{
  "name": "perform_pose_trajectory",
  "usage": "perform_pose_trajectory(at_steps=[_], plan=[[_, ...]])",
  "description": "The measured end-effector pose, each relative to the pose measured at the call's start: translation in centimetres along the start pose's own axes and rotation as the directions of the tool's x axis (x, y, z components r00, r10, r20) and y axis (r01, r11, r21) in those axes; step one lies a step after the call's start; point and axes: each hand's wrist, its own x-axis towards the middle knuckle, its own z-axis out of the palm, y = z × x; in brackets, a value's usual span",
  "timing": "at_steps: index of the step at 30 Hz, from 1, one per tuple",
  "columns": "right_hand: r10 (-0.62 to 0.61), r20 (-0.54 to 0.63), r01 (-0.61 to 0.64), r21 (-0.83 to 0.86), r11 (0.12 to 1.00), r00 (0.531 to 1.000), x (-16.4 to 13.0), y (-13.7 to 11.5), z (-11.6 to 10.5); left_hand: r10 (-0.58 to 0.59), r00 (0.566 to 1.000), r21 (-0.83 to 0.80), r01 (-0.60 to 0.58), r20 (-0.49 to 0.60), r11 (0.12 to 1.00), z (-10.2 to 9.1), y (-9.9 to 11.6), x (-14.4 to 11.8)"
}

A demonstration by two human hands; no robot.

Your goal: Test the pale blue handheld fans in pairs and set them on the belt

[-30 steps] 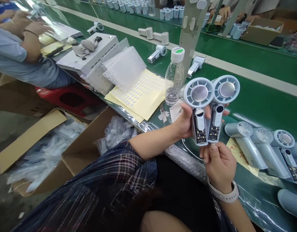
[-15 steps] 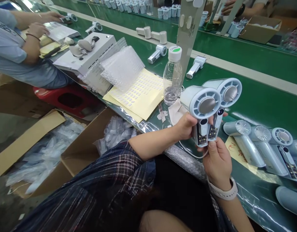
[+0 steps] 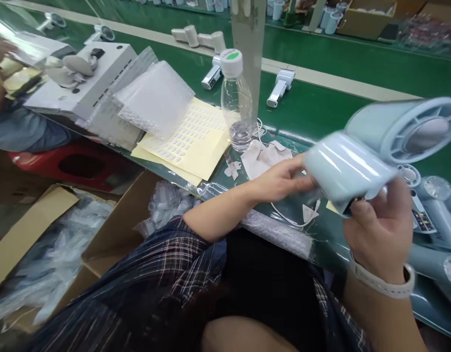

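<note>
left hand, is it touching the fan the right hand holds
Touching. The head view shows the left hand's fingertips pressed against the rear end of the pale blue fan, which the right hand grips from below.

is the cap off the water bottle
No, the water bottle stands upright on the green table with its white cap, green on top, in place.

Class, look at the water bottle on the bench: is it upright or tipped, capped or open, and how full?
The bottle stands upright, capped with a white lid, and is nearly empty: water shows only near its base.
</note>
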Motion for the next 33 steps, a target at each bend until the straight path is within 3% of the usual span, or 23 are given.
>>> perform_pose_trajectory(at_steps=[2,5,8,12,16,19,26,33], plan=[[0.053,0.015,-0.054,0.084,0.995,0.998,0.8,0.0,-0.2,-0.056,0.998,0.038,0.056,0.012,0.998,0.0,-0.6,0.4],[0.221,0.102,-0.234,0.145,0.961,0.970,0.9,0.8,0.1,-0.137,0.988,0.029,0.135,0.076,0.990,0.2,-1.3,0.5],[0.302,0.112,-0.318,0.188,0.929,0.947,0.3,1.4,0.4,-0.076,0.993,0.059,0.071,0.088,0.996,0.4,-1.5,0.2],[0.287,0.072,-0.295,0.168,0.941,0.955,-0.2,1.2,0.3,-0.063,0.992,0.136,0.047,0.113,0.990,0.5,-1.6,0.1],[0.234,0.041,-0.236,0.270,0.933,0.971,-0.2,1.0,0.2,-0.037,0.980,0.157,0.006,0.195,0.988,0.1,-1.5,0.5],[0.230,-0.007,-0.217,0.304,0.927,0.973,-0.2,1.2,0.2,-0.011,0.980,0.176,-0.025,0.198,0.984,-0.3,-1.3,0.7],[0.276,-0.015,-0.256,0.329,0.909,0.961,0.0,1.5,0.0,-0.073,0.946,0.208,0.006,0.317,0.978,-0.8,-1.2,0.7],[0.323,-0.046,-0.290,0.334,0.897,0.945,0.2,1.0,-0.1,-0.007,0.963,0.192,-0.047,0.271,0.980,-0.7,-1.6,0.5]])
